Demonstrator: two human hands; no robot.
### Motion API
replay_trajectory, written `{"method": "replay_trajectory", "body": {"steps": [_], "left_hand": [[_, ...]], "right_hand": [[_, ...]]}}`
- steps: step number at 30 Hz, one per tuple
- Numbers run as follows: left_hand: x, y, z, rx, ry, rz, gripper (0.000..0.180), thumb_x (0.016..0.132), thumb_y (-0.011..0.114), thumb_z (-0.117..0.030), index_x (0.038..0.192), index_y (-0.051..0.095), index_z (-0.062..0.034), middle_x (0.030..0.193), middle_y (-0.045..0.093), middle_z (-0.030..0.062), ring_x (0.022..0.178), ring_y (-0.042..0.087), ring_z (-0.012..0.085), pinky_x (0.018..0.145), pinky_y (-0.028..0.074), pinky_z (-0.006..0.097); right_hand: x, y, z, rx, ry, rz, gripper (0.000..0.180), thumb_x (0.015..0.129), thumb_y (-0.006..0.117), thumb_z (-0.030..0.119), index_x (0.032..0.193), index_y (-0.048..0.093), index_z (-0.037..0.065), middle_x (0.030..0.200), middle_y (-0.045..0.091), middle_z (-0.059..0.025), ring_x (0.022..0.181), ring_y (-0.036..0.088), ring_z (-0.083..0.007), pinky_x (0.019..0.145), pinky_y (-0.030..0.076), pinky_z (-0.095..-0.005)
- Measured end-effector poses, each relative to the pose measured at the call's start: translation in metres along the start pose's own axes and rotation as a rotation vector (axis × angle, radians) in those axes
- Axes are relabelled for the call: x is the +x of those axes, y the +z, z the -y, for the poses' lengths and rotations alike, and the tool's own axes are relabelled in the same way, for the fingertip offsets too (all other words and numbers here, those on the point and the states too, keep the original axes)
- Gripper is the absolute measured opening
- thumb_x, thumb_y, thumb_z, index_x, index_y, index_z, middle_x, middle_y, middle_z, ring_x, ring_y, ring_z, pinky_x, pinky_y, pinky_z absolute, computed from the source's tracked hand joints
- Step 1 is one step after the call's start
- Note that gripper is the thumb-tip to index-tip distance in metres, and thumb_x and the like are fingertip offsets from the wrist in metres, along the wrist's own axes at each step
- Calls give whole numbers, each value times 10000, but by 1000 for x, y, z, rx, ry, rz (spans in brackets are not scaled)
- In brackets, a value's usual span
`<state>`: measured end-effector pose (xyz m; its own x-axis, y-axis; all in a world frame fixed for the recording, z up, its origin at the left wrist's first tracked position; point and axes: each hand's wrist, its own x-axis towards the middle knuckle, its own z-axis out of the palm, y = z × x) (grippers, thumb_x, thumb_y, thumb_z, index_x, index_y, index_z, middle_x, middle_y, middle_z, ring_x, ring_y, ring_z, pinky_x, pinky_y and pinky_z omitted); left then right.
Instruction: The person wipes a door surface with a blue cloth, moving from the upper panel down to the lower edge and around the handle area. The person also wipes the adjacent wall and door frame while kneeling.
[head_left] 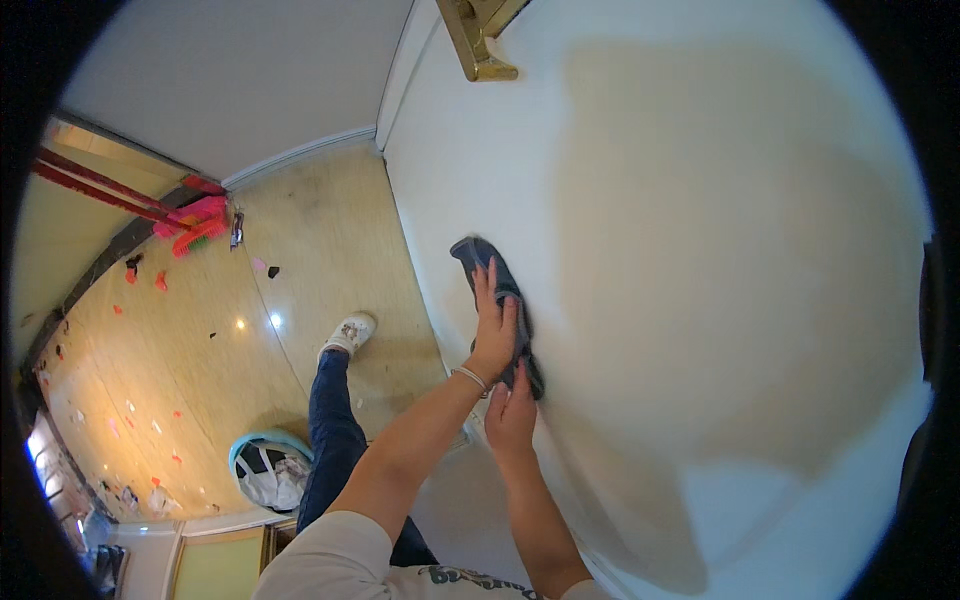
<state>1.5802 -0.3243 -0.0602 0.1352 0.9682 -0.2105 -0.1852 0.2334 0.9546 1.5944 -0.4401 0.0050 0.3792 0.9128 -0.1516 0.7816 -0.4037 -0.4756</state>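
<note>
A dark grey cloth [468,252] is pressed against a white upright panel [640,250] that looks like a door. My left hand [493,325] lies flat over the cloth's middle, fingers stretched toward its upper end, and a thin bracelet circles the wrist. Just below it, my right hand [511,410] grips the lower end of the cloth, with its fingertips partly hidden. Both arms reach up from the lower edge.
A gold handle [480,50] juts from the panel at the top. On the tiled floor [330,240] stand a blue-rimmed bin [240,450] holding a white bag, and a red-handled broom [195,235] by the left wall. Scraps litter the left side. My white shoe [350,332] is between.
</note>
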Motion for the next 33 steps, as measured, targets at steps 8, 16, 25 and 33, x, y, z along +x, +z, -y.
{"method": "replay_trajectory", "body": {"steps": [8, 16, 25, 33], "left_hand": [[46, 10, -171, 150, 623, 166, 771, 661, 658, -326, 1358, 415, -102, 1498, 53, 276, 1360, 19, 514, 1041, 22, 641], [110, -18, -45, -21, 226, -33, 612, 907, 455, -283, 1439, 242, -71, 1520, 65, 206, 1392, 79, 394, 1118, 75, 460], [128, -23, -21, -88, 143, -55, 663, 919, 443, -185, 1437, 90, 28, 1515, 153, 171, 1390, 51, 399, 1124, 31, 435], [183, -41, -88, 32, 297, 57, 675, 859, 526, -201, 1452, 220, -107, 1523, 2, 207, 1395, -15, 419, 1088, 8, 553]], "right_hand": [[22, -59, 38, 210, -366, -363, 543, 966, 342, 198, 1359, 149, -124, 1316, 347, -346, 1200, 431, -403, 1003, 347, -449], [91, -2, 50, 253, -184, 51, 585, 933, 377, 224, 1363, 201, -132, 1331, 375, -336, 1246, 404, -409, 1036, 303, -404], [116, 27, 44, 277, -211, -28, 597, 942, 400, 276, 1357, 237, -120, 1289, 430, -310, 1188, 471, -364, 1006, 349, -405], [160, 19, 89, 396, -280, -124, 641, 978, 308, 359, 1400, 125, -88, 1388, 308, -313, 1309, 319, -363, 1077, 243, -418]]}}
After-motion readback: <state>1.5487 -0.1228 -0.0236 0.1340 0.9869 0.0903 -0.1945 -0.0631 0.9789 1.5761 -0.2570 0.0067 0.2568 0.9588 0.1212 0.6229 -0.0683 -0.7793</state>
